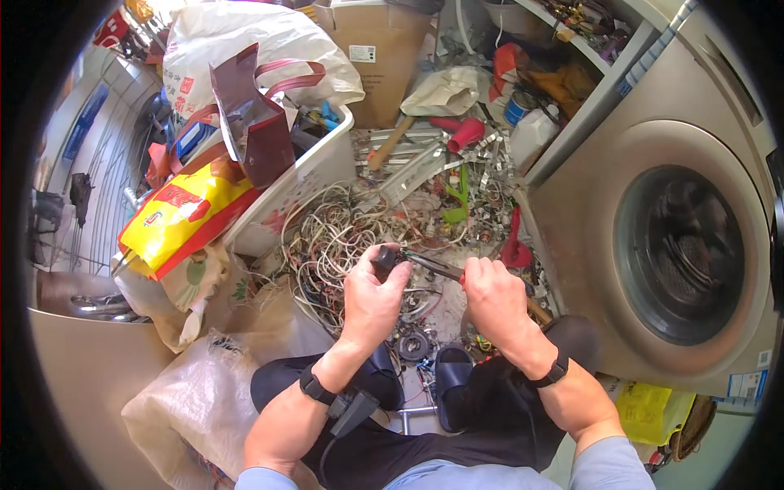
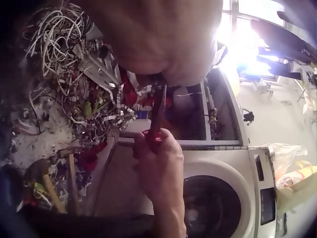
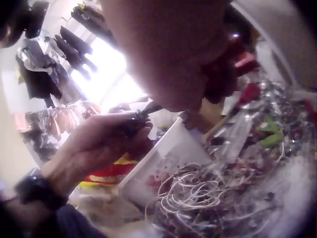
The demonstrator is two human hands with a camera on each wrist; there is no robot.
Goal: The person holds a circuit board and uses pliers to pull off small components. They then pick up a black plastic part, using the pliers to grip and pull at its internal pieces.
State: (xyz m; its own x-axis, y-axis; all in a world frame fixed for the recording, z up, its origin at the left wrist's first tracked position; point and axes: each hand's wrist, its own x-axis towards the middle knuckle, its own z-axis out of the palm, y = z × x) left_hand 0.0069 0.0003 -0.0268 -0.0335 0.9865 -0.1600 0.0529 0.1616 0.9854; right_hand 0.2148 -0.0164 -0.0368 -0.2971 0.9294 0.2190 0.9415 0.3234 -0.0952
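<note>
In the head view, the left hand (image 1: 373, 298) pinches a small black part (image 1: 387, 259) between thumb and fingers. The right hand (image 1: 498, 304) grips the red handle of a long tool (image 1: 434, 265), whose metal end reaches the black part. The left wrist view shows the tool (image 2: 158, 110) pointing up from the right hand (image 2: 162, 161) toward the left hand (image 2: 158, 44), which hides its tip. In the right wrist view, the left hand (image 3: 106, 139) holds the dark part (image 3: 136, 122), touching or close to the tool's tip.
Below and behind the hands lies a tangle of pale cables (image 1: 339, 233) with metal scraps. A white bin (image 1: 314, 175) holding bags and boxes stands at the left, a washing machine (image 1: 588, 163) at the right. A red hair dryer (image 1: 467, 133) and green piece (image 1: 457, 200) lie farther back.
</note>
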